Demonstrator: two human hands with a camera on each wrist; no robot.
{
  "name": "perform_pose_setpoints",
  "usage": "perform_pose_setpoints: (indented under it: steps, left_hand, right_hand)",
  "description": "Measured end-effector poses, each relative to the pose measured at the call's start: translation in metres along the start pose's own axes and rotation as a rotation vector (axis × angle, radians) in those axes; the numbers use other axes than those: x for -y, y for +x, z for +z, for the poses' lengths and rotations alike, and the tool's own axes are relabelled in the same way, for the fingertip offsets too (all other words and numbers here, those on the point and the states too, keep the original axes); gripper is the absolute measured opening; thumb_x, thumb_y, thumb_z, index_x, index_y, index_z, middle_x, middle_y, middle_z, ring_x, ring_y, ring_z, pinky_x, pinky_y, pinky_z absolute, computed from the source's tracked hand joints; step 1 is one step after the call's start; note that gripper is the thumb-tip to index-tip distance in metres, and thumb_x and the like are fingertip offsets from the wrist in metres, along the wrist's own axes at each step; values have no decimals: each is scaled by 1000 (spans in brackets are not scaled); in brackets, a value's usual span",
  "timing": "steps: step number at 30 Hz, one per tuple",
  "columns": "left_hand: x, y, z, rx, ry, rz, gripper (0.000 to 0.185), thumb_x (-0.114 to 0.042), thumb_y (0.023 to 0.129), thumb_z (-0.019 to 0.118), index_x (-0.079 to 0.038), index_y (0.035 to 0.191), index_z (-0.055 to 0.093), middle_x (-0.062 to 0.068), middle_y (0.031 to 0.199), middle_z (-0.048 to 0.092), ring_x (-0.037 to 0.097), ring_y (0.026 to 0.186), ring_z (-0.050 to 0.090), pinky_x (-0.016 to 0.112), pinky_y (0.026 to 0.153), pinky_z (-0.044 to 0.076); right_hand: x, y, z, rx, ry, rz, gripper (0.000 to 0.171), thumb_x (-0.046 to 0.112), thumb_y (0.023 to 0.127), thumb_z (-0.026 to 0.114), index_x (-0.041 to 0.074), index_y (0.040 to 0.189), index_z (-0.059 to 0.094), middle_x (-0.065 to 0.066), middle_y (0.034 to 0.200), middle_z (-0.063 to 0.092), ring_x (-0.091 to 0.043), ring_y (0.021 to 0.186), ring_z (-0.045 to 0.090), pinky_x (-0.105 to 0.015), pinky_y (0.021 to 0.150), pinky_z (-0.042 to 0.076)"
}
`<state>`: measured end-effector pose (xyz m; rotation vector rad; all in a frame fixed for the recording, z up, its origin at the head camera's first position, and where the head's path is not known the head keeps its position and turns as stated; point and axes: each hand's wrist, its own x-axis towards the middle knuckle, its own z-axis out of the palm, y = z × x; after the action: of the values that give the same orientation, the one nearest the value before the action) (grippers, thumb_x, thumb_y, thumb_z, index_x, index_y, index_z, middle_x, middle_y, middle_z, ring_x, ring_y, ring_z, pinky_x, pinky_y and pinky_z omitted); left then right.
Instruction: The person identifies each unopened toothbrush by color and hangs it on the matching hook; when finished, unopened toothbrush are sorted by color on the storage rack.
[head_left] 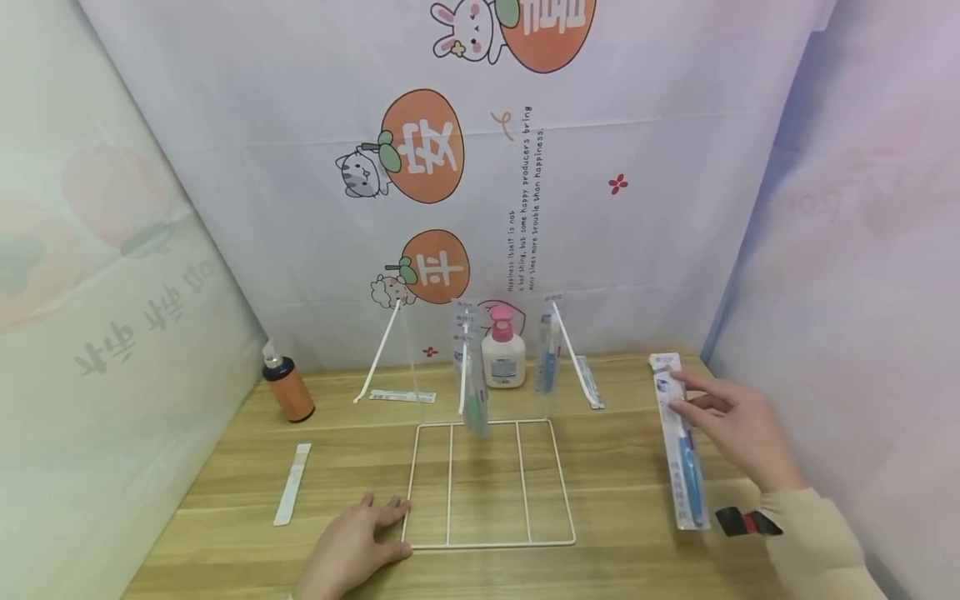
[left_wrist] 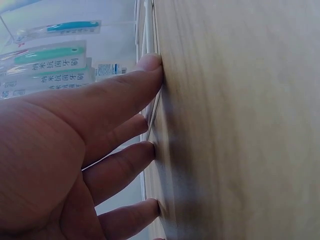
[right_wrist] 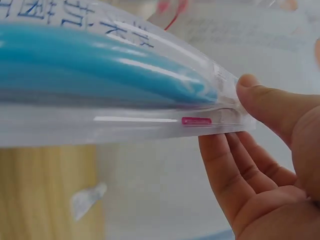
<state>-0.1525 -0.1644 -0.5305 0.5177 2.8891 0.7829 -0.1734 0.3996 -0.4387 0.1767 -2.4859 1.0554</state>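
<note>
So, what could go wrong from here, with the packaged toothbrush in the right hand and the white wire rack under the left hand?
1. The right hand holds the blue toothbrush pack only by thumb and fingertips at one edge; the smooth plastic might slip.
2. The left hand rests only on the near left corner of the wire rack; a push could perhaps shift the light frame.
3. The hanging packs and the pump bottle stand close together, so a careless reach may knock them.

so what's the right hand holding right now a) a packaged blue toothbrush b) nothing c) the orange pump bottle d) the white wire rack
a: the right hand pinches the packaged blue toothbrush near its top end, thumb on the pack's edge in the right wrist view, while the left hand rests by the white wire rack.
</note>
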Motion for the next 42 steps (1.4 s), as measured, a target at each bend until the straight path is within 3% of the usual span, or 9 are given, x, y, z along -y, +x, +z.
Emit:
perform_pose_setpoints:
  steps: [4,6,9,12,16,26,42]
  left_hand:
    - [1,0,1,4,-5,-6,66,-51,83,90,-18,138,75,5,144,69,62,140,49,81,106,41]
    - [2,1,1,3,-6,-6,66,-51,83,90,-19,138,75,5,144,69,62,140,49,80,106,41]
    - [3,0,1,3,-5,-6,66,-51,83,90,-19,139,75,5,144,69,62,140,49,80,106,41]
    - [4,0,1,0,-3,-11,66,-51,83,90,-19,139,75,5,144,69,61,140,49,80,106,40]
    - [3,-1,1,-6,-2,-17,66,-50,83,90,-19,139,75,5,144,69,61,140,49,81,106,40]
    - [2,0,2,-1,-5,-8,66,-50,83,90,-19,139,75,5,143,69,61,139,49,80,107,41]
    - [0,-1,1,11,-18,-10,67,-50,84,89,-16,139,74,6,146,68,63,140,47,81,106,39]
  right_hand:
    - [53,-12,4,-86,137,-123,45,2,91,87,9,134,76,-10,115,80,0,85,75,-18,69,61]
    - [78,-19,6,-106,235,-189,49,-10,86,86,4,132,76,-5,117,79,-3,89,75,-21,72,63]
    - [107,-31,10,-109,427,-326,56,-26,77,82,-8,129,73,-8,120,77,-10,92,76,-25,73,64]
    - [126,-40,18,-76,606,-482,54,-29,76,81,-17,127,69,-18,122,74,-16,94,76,-27,74,64]
    - [139,-46,27,-40,686,-600,47,-19,82,84,-19,126,68,-25,122,71,-18,96,76,-26,74,64]
    - [142,-45,44,-88,671,-597,47,-23,79,83,-18,124,70,-27,121,70,-19,95,77,-28,76,64]
    - [135,-50,52,-111,670,-586,46,-23,79,83,-18,123,70,-27,121,69,-19,96,76,-27,75,64]
